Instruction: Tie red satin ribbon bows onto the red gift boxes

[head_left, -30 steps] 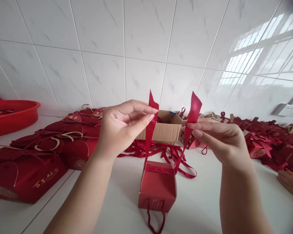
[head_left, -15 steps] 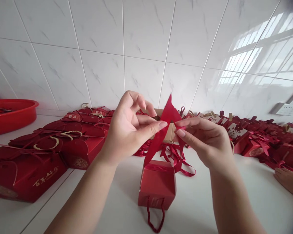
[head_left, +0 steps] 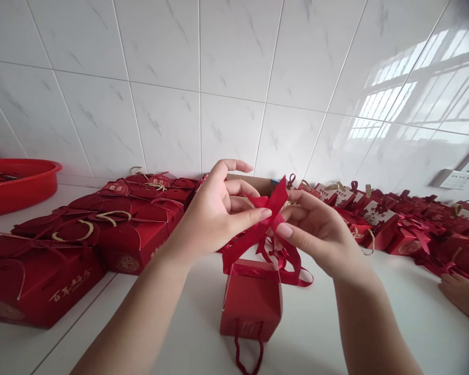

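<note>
A wide red ribbon (head_left: 240,246) runs up from the top of a small red box (head_left: 251,302) and crosses over itself between my hands. My left hand (head_left: 222,208) pinches it between thumb and index finger, the other fingers curled loosely above. On the right side of the crossing, my right hand (head_left: 316,229) pinches the ribbon with thumb and fingertips. The box stands on the white table (head_left: 312,323), with a dark red cord handle (head_left: 237,354) hanging toward me. Behind it lie more loose ribbons (head_left: 305,278).
Large red boxes with cord handles (head_left: 74,276) stand at the left, beside a red basin (head_left: 23,182). Many small red boxes (head_left: 383,221) fill the back right. Another person's hand (head_left: 459,297) rests at the right edge. A tiled wall (head_left: 234,125) rises behind.
Both hands have come down slightly and nearer each other. The ribbon's pointed peak has dropped, and its strips now cross between my fingers.
</note>
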